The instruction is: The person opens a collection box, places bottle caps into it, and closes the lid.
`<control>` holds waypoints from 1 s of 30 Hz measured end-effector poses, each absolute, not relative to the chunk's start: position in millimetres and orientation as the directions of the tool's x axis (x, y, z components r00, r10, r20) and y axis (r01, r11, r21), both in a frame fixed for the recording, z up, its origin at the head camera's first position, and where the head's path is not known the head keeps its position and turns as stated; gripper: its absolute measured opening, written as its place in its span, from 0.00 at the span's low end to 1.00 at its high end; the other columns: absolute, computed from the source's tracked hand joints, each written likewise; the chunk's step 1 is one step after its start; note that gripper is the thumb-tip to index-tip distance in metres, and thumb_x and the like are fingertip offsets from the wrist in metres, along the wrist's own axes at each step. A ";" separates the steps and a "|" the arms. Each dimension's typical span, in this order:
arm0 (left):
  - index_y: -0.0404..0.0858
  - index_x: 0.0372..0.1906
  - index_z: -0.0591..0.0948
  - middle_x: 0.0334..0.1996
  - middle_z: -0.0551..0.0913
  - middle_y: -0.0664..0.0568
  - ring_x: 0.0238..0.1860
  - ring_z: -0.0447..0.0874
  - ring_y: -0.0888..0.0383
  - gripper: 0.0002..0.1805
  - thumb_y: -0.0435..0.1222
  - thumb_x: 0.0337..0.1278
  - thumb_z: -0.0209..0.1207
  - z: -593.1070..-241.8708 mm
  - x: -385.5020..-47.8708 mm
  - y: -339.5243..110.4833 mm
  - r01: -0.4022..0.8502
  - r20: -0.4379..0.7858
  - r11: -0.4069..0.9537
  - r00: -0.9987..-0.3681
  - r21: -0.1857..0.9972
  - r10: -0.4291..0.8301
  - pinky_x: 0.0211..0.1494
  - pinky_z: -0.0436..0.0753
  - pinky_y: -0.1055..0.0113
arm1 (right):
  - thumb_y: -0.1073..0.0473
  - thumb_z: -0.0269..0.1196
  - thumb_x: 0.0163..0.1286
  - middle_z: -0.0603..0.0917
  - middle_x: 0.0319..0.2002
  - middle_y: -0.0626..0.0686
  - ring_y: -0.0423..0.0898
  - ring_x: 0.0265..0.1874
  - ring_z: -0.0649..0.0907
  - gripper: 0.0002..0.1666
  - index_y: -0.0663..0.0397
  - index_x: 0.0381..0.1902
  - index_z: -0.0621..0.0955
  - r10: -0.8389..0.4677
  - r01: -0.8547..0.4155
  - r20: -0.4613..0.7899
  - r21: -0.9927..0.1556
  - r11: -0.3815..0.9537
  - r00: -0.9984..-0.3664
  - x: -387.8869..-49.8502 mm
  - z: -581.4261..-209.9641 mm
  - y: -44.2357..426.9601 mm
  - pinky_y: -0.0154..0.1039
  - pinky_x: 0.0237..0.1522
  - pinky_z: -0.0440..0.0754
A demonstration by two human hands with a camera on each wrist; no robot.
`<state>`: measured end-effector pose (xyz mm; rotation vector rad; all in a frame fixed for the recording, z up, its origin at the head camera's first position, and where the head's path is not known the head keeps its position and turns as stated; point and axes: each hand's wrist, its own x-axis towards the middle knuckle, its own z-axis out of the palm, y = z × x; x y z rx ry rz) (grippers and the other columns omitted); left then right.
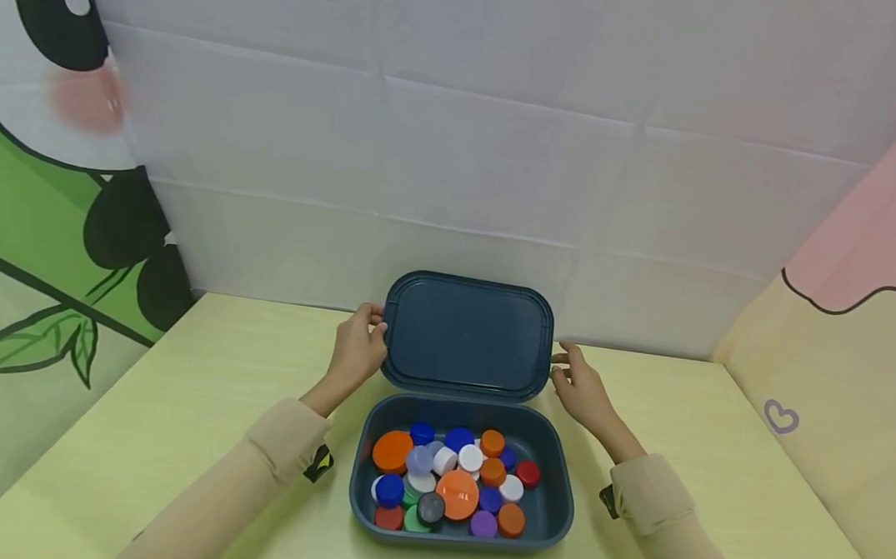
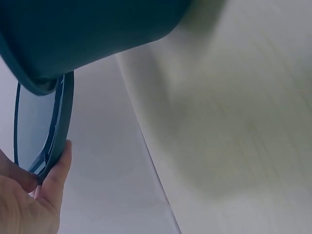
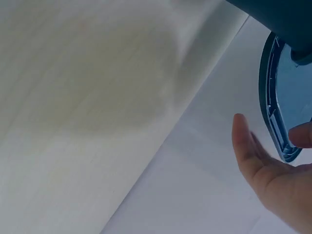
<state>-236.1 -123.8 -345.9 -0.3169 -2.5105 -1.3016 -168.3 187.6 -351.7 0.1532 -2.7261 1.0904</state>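
Observation:
In the head view, a dark blue lid (image 1: 468,335) stands tilted up behind the matching box (image 1: 459,544). My left hand (image 1: 360,346) pinches the lid's left edge, thumb on one face and fingers on the other, as the left wrist view shows. My right hand (image 1: 580,387) is at the lid's right edge. In the right wrist view, its thumb (image 3: 301,135) overlaps the lid's rim, while an extended finger (image 3: 240,131) stands off from it. Inside the box lie several bottle caps, among them a large orange cap (image 1: 457,494), a black cap (image 1: 430,508) and a purple cap (image 1: 483,524).
The box stands on a pale yellow table (image 1: 264,363). A white creased sheet (image 1: 484,148) hangs just behind the table's back edge. Printed panels flank it, with a green and black drawing (image 1: 46,187) at the left and a pink and cream one (image 1: 851,330) at the right.

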 end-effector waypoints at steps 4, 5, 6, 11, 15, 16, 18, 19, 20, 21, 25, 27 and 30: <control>0.27 0.49 0.72 0.41 0.80 0.35 0.36 0.84 0.43 0.13 0.27 0.60 0.48 -346.6 -233.1 -124.4 0.347 0.375 0.543 -0.925 0.764 0.063 0.37 0.82 0.56 | 0.70 0.43 0.68 0.75 0.51 0.73 0.62 0.41 0.82 0.26 0.71 0.63 0.58 -0.019 -0.152 0.186 -0.734 0.662 -0.982 -174.8 -350.9 185.6 0.45 0.36 0.83; 0.27 0.49 0.72 0.41 0.80 0.35 0.36 0.84 0.43 0.13 0.27 0.60 0.48 -346.9 -232.9 -124.4 0.349 0.376 0.537 -0.925 0.768 0.064 0.37 0.82 0.56 | 0.70 0.43 0.67 0.75 0.50 0.73 0.62 0.40 0.82 0.25 0.71 0.63 0.59 -0.016 -0.151 0.185 -0.743 0.651 -0.983 -175.2 -350.5 185.1 0.46 0.36 0.83; 0.27 0.49 0.72 0.41 0.79 0.35 0.36 0.84 0.43 0.13 0.26 0.60 0.48 -347.4 -232.6 -124.6 0.357 0.383 0.534 -0.921 0.766 0.067 0.37 0.82 0.57 | 0.71 0.43 0.67 0.76 0.49 0.73 0.62 0.39 0.82 0.25 0.71 0.62 0.59 -0.010 -0.149 0.186 -0.751 0.643 -0.983 -175.5 -350.4 184.8 0.47 0.36 0.83; 0.27 0.49 0.72 0.41 0.80 0.35 0.35 0.83 0.43 0.13 0.26 0.60 0.49 -346.6 -231.0 -127.1 0.366 0.386 0.503 -0.920 0.783 0.068 0.38 0.82 0.56 | 0.73 0.43 0.67 0.77 0.47 0.73 0.60 0.37 0.82 0.25 0.72 0.62 0.60 0.017 -0.131 0.179 -0.781 0.611 -0.984 -174.7 -348.6 184.1 0.49 0.37 0.83; 0.28 0.49 0.71 0.41 0.80 0.36 0.36 0.83 0.43 0.12 0.26 0.60 0.49 -345.8 -229.5 -132.2 0.377 0.380 0.459 -0.921 0.805 0.091 0.40 0.82 0.56 | 0.74 0.43 0.67 0.78 0.45 0.73 0.59 0.37 0.82 0.24 0.73 0.61 0.61 0.015 -0.131 0.171 -0.803 0.581 -0.985 -172.4 -347.4 184.2 0.48 0.38 0.83; 0.29 0.49 0.70 0.42 0.80 0.35 0.37 0.83 0.43 0.13 0.26 0.60 0.49 -345.7 -229.0 -133.9 0.386 0.380 0.445 -0.919 0.808 0.107 0.40 0.82 0.57 | 0.74 0.43 0.67 0.78 0.44 0.73 0.59 0.37 0.82 0.24 0.73 0.61 0.61 0.014 -0.135 0.175 -0.808 0.573 -0.984 -171.6 -347.2 184.2 0.48 0.37 0.83; 0.30 0.50 0.69 0.44 0.80 0.36 0.36 0.84 0.44 0.13 0.27 0.61 0.48 -345.3 -228.2 -138.1 0.399 0.372 0.415 -0.916 0.817 0.148 0.37 0.81 0.60 | 0.74 0.44 0.66 0.78 0.43 0.72 0.59 0.37 0.82 0.24 0.72 0.61 0.62 0.014 -0.146 0.186 -0.817 0.558 -0.983 -169.3 -346.7 184.2 0.48 0.37 0.83; 0.31 0.51 0.68 0.44 0.79 0.36 0.35 0.83 0.45 0.13 0.27 0.62 0.47 -344.8 -227.7 -140.3 0.407 0.368 0.396 -0.913 0.823 0.173 0.34 0.81 0.62 | 0.74 0.44 0.66 0.79 0.42 0.71 0.59 0.37 0.82 0.24 0.71 0.60 0.62 0.016 -0.152 0.192 -0.821 0.551 -0.981 -168.1 -346.5 184.2 0.48 0.37 0.83; 0.32 0.51 0.67 0.45 0.79 0.36 0.33 0.83 0.45 0.13 0.27 0.63 0.46 -344.4 -227.0 -142.7 0.413 0.362 0.374 -0.910 0.830 0.201 0.32 0.80 0.64 | 0.74 0.44 0.66 0.79 0.41 0.71 0.58 0.36 0.82 0.23 0.70 0.60 0.63 0.016 -0.161 0.203 -0.822 0.547 -0.979 -166.7 -346.2 184.3 0.47 0.37 0.83; 0.32 0.52 0.66 0.45 0.79 0.36 0.32 0.82 0.46 0.13 0.27 0.64 0.46 -343.9 -226.4 -145.2 0.419 0.358 0.354 -0.906 0.836 0.227 0.31 0.80 0.64 | 0.74 0.44 0.66 0.79 0.41 0.71 0.58 0.36 0.82 0.23 0.69 0.60 0.63 0.013 -0.171 0.212 -0.822 0.543 -0.977 -165.3 -346.0 184.4 0.47 0.36 0.83; 0.34 0.54 0.64 0.45 0.77 0.35 0.32 0.81 0.48 0.14 0.28 0.65 0.44 -343.9 -224.9 -152.8 0.436 0.348 0.270 -0.882 0.858 0.317 0.31 0.82 0.63 | 0.75 0.45 0.65 0.80 0.39 0.69 0.55 0.35 0.82 0.23 0.68 0.59 0.64 -0.016 -0.229 0.262 -0.814 0.534 -0.965 -160.5 -345.4 186.6 0.45 0.35 0.83; 0.34 0.56 0.63 0.45 0.77 0.34 0.34 0.82 0.46 0.15 0.28 0.65 0.44 -345.1 -223.8 -156.1 0.451 0.357 0.238 -0.866 0.860 0.352 0.34 0.84 0.61 | 0.76 0.45 0.64 0.80 0.38 0.69 0.55 0.34 0.83 0.23 0.68 0.58 0.63 -0.043 -0.275 0.298 -0.803 0.528 -0.953 -157.8 -345.7 187.4 0.45 0.34 0.83; 0.34 0.58 0.63 0.44 0.76 0.34 0.39 0.82 0.42 0.17 0.28 0.65 0.44 -347.1 -221.8 -160.2 0.479 0.376 0.203 -0.838 0.854 0.394 0.37 0.84 0.61 | 0.78 0.46 0.63 0.81 0.36 0.68 0.53 0.32 0.83 0.23 0.68 0.57 0.64 -0.077 -0.344 0.359 -0.781 0.521 -0.930 -153.5 -345.5 188.9 0.45 0.32 0.83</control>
